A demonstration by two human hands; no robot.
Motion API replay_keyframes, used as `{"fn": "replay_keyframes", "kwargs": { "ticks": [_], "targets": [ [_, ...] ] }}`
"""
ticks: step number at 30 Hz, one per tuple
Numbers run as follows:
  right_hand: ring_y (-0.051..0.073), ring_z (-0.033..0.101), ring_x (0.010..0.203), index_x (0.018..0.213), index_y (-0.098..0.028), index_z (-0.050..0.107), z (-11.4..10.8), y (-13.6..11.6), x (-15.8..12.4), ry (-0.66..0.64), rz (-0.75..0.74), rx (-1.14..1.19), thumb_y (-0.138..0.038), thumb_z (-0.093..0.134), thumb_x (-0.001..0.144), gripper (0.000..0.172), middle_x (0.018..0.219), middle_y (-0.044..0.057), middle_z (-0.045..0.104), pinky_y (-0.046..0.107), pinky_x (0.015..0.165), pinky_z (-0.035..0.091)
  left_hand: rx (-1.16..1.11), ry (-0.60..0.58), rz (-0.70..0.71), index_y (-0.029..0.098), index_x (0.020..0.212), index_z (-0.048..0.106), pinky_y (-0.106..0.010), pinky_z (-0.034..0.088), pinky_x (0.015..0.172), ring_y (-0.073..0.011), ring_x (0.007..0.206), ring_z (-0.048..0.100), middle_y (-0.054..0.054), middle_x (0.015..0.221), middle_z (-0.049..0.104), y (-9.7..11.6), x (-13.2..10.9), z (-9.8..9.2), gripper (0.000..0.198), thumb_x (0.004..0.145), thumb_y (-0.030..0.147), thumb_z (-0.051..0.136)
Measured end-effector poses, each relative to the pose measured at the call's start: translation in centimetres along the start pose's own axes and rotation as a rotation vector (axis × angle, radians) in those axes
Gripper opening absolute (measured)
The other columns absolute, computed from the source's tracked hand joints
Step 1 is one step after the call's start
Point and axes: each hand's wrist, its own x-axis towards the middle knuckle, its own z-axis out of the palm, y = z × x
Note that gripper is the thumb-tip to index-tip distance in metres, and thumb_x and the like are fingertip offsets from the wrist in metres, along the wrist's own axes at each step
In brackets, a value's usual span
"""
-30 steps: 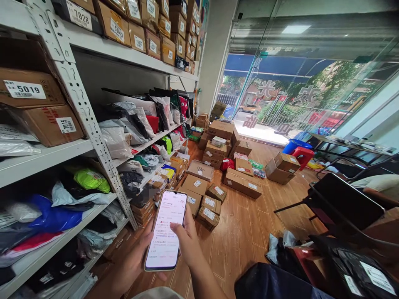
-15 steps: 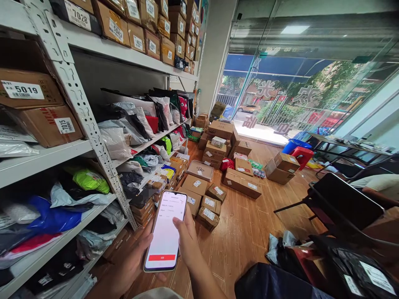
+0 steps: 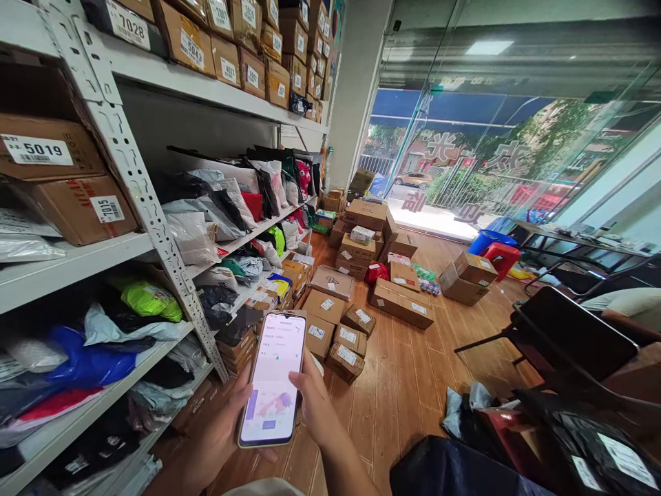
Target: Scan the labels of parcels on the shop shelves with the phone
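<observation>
- The shelf rack [image 3: 139, 200] on the left holds numbered boxes [image 3: 227, 65] along its top level, two more boxes, marked 5019 [image 3: 38, 148] and 7015 [image 3: 77, 207], below them, and soft mailer bags [image 3: 217, 200] packed into the middle and lower levels.
- More cardboard boxes [image 3: 361, 275] lie stacked and scattered on the wooden floor [image 3: 403, 386], all shut and labelled; what is in them cannot be seen.
- A black bag [image 3: 583, 441] sits at the lower right, beside a dark chair [image 3: 573, 334].
- The phone [image 3: 273, 377] is low in the middle of the view, above the floor and just beside the rack's lower levels.
- Its long axis runs near upright in the picture, top edge tipped slightly right and away from the person, the lit screen facing the camera.
- The left hand [image 3: 219, 434] cradles the phone from behind and below, its grip closed around the left edge and bottom.
- The right hand [image 3: 317, 406] lies against the phone's right edge, thumb on the screen's right side; it supports rather than clasps.
- Against half a second earlier, the screen shows a different page: the red bar near the bottom is gone and a pale purple picture is there instead.
- The phone sits a little higher and tilted slightly more, and the right thumb rests lower on the screen; the rest looks unchanged.
</observation>
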Motion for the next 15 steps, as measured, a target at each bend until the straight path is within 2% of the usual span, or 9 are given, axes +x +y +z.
{"fn": "replay_keyframes", "kwargs": {
  "ticks": [3, 7, 11, 15],
  "targets": [
    [0.025, 0.053, 0.103, 0.122, -0.02, 0.055, -0.6, -0.2, -0.5, -0.106, 0.038, -0.059, -0.021, 0.047, 0.066, 0.056, 0.114, 0.003, 0.063, 0.034, 0.086, 0.04, -0.017, 0.012, 0.006, 0.03, 0.149, 0.009, -0.037, 0.056, 0.046, -0.0289, 0.083, 0.063, -0.013, 0.127, 0.059, 0.5, -0.1, 0.5, 0.098, 0.073, 0.052, 0.066],
    [0.024, 0.051, 0.106, 0.124, -0.022, 0.054, -0.9, -0.4, -0.8, -0.132, 0.018, -0.138, -0.019, 0.045, 0.067, 0.058, 0.114, 0.002, 0.062, 0.036, 0.092, 0.036, -0.019, 0.018, 0.017, 0.032, 0.149, 0.006, -0.038, 0.056, 0.044, -0.0276, 0.076, 0.062, -0.012, 0.117, 0.063, 0.9, -0.2, 1.1, 0.1, 0.072, 0.051, 0.067],
    [0.024, 0.052, 0.103, 0.127, -0.021, 0.051, -0.9, -0.3, -0.8, -0.129, 0.021, -0.153, -0.02, 0.044, 0.069, 0.058, 0.112, 0.003, 0.061, 0.036, 0.09, 0.038, 0.01, 0.027, 0.016, 0.031, 0.149, 0.0, -0.037, 0.056, 0.044, -0.0289, 0.081, 0.063, -0.012, 0.116, 0.063, 0.9, -0.4, 1.2, 0.091, 0.079, 0.037, 0.059],
    [0.024, 0.052, 0.103, 0.128, -0.02, 0.049, -1.1, 0.0, -0.9, -0.137, 0.042, -0.112, -0.02, 0.045, 0.068, 0.06, 0.114, 0.004, 0.061, 0.036, 0.088, 0.04, 0.014, -0.032, 0.017, 0.028, 0.149, 0.009, -0.037, 0.057, 0.047, -0.0297, 0.085, 0.063, -0.013, 0.119, 0.061, 0.9, -0.2, 0.9, 0.088, 0.073, 0.022, 0.052]
  ]
}}
